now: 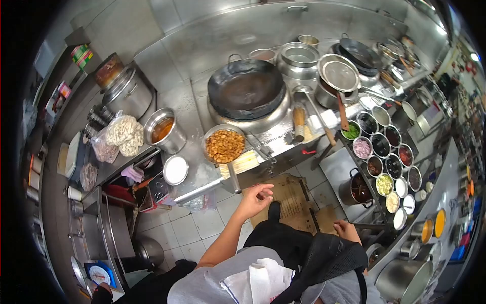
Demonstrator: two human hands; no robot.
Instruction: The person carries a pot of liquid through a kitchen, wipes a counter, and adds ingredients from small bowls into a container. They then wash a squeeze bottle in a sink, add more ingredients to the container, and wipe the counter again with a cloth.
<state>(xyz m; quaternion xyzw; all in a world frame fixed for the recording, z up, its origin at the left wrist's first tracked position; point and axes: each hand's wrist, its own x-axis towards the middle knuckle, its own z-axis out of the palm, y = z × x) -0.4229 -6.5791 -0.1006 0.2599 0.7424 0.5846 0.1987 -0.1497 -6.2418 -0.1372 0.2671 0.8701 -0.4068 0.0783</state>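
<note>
My left hand is raised in front of my body with its fingers curled loosely and a gap showing between them; nothing is in it. Just beyond it is the handle of a strainer full of browned pieces, resting at the stove edge. Low on my right side hangs my right hand, its fingers bent inward; whatever they hold, if anything, cannot be made out. Behind the strainer, a large black wok sits on the burner. A bamboo brush lies right of the wok.
Left on the counter are a metal pot of brown liquid, a white bowl and a bag of pale food. At the right stand several ingredient bowls and a dark pot. Flattened cardboard covers the floor.
</note>
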